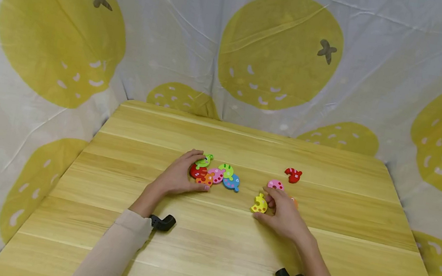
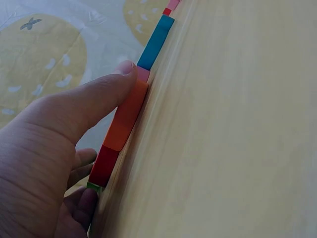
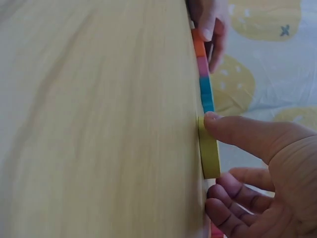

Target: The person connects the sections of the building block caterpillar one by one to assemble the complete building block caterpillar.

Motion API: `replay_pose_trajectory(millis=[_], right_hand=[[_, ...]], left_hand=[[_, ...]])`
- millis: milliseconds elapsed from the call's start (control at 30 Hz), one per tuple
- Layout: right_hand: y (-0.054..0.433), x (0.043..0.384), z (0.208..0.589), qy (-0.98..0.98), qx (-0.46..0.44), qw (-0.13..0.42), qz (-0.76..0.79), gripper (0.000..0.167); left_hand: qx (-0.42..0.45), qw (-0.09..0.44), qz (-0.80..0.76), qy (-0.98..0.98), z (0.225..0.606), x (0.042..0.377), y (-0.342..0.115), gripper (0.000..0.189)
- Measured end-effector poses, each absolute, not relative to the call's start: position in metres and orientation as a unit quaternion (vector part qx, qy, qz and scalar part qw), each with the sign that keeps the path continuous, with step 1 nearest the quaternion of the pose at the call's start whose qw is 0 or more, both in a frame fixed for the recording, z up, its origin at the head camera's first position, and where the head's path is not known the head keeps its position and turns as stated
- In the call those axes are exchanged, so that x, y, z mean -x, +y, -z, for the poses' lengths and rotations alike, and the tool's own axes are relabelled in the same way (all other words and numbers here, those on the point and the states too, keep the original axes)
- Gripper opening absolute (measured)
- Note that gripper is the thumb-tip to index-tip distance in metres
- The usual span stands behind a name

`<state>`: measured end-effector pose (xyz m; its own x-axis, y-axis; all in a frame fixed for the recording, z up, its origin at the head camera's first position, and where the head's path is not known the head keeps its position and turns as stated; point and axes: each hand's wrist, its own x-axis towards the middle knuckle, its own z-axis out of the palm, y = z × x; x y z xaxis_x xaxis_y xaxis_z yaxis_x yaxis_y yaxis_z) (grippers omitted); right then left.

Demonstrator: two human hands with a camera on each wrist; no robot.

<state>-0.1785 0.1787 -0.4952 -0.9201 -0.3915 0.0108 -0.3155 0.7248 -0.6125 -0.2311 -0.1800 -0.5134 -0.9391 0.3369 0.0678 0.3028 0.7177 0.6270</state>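
Note:
Thumb and fingers of my left hand (image 1: 178,172) curve round one end of a row of joined wooden puzzle pieces. Under its fingertips lies a light-green piece with a face (image 1: 204,161); the thumb rests by the orange piece (image 2: 130,116), and a red piece (image 2: 105,166) sits between. The row goes on through a pink piece (image 1: 216,176) and a striped green piece (image 1: 225,171) to a blue piece (image 1: 231,182). My right hand (image 1: 284,215) holds a yellow spotted puzzle piece (image 1: 260,204) between thumb and index finger, right of the blue one.
Beyond my right hand lie a pink spotted piece (image 1: 276,184) and an orange piece (image 1: 295,203), partly hidden by the hand. A red striped piece (image 1: 294,175) lies farther back. Lemon-print cloth (image 1: 175,44) hangs behind the wooden table (image 1: 207,251).

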Motion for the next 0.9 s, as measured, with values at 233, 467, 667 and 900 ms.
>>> replay_pose_trajectory(millis=[233,467,667,900], right_hand=[[0.166,0.189,0.503,0.921,0.191,0.050,0.337,0.069],[0.153,0.197,0.502,0.920,0.167,0.032,0.352,0.067],[0.141,0.202,0.498,0.915,0.148,0.006,0.376,0.066],[0.121,0.203,0.498,0.906,0.149,0.002,0.395,0.068]], left_hand=[[-0.167,0.017,-0.331,0.929,0.515,0.232,-0.180,0.105],[-0.156,0.022,-0.339,0.928,0.517,0.231,-0.181,0.104],[-0.153,0.031,-0.340,0.927,0.519,0.232,-0.179,0.104],[-0.156,0.025,-0.334,0.929,0.517,0.233,-0.181,0.104]])
